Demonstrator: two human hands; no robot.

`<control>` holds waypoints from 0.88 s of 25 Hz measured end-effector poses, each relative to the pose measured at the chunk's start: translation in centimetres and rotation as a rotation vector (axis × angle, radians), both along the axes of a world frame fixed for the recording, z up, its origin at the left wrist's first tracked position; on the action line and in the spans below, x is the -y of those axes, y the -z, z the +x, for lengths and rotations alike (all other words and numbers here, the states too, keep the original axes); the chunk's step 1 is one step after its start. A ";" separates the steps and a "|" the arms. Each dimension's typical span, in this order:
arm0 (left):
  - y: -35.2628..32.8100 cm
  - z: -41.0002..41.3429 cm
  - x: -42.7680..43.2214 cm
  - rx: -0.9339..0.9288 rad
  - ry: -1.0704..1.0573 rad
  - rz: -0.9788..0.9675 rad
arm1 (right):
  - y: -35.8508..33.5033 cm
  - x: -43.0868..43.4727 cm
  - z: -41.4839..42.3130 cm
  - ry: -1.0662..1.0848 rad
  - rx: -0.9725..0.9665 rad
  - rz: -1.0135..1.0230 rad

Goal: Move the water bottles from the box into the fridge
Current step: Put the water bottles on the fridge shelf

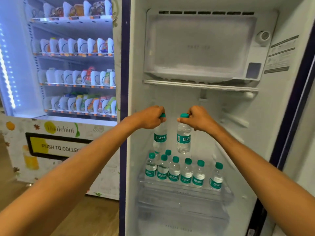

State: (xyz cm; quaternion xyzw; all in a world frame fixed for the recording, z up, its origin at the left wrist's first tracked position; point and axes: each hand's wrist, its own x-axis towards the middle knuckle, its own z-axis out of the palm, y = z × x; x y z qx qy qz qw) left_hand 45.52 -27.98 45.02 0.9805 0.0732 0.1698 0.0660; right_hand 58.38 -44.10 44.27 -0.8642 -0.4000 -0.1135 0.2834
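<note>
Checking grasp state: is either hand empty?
No, the left hand grips the left bottle at its cap, the right hand the right bottle.

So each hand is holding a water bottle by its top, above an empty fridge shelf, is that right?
Not empty: the head view shows green-capped bottles standing on that shelf. The left hand and right hand do hold the left bottle and right bottle by their tops.

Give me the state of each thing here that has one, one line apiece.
Left hand, grips a bottle at its cap.
Right hand, grips a bottle at its cap.
Left bottle, capped, upright, held in the air.
Right bottle, capped, upright, held in the air.
Shelf bottles, capped, standing upright.
Fridge, open.
Freezer compartment, flap shut, frosted.
Vending machine, lit, stocked.
</note>
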 end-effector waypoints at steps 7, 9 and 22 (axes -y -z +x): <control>0.6 8.2 -2.5 -0.047 -0.147 0.025 | 2.2 -4.9 6.2 0.093 -0.091 0.162; 1.0 10.2 -3.8 -0.073 -0.172 0.016 | 3.2 -6.6 7.9 0.100 -0.116 0.188; 11.1 18.3 -10.0 -0.478 -0.270 0.032 | 13.0 -14.2 14.3 0.083 -0.305 0.003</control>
